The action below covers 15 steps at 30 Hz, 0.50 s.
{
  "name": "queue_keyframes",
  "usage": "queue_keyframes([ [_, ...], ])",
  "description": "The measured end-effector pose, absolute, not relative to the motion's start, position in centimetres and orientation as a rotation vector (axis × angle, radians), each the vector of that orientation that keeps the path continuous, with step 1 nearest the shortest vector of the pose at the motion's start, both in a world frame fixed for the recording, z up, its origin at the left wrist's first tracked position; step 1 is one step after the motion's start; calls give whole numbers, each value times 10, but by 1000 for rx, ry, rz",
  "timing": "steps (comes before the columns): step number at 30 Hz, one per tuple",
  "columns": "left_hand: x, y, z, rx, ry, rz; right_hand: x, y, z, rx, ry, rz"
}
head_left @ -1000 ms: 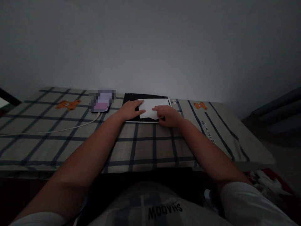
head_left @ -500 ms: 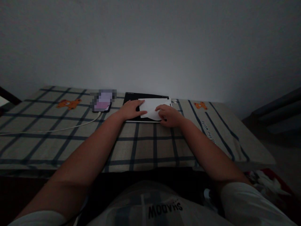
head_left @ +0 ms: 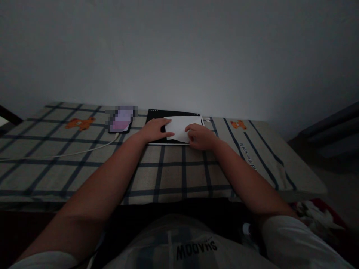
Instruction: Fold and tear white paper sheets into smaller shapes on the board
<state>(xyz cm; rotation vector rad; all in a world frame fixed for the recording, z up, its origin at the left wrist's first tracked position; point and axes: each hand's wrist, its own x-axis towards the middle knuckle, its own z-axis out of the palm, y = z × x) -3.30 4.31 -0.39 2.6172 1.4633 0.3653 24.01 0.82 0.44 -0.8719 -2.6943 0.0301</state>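
Note:
A white sheet of paper [head_left: 178, 127] lies on a black pad with a pale lower edge [head_left: 161, 113], close to the wall. My left hand [head_left: 153, 129] rests on the pad's left part, thumb and fingers apart, their tips reaching onto the paper's left side. At the paper's lower right corner is my right hand [head_left: 201, 136], its fingers curled in around the edge. That corner is hidden under the right hand.
A phone with a blurred screen [head_left: 121, 118] lies to the left, a white cable [head_left: 84, 151] plugged into it. A checked cloth [head_left: 171, 175] covers the table. Small white items [head_left: 207, 119] sit right of the pad. The wall [head_left: 179, 56] rises directly behind.
The paper's lower edge, bowed near my right fingers before, now lies straighter. My right fingers have shifted slightly; my left hand stays in place on the pad. The view has moved a little.

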Motion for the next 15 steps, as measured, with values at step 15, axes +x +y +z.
queue_keyframes([
  [15,-37,42,-1,2624,1397,329,228,10,-19,-987,-2654,-325],
])
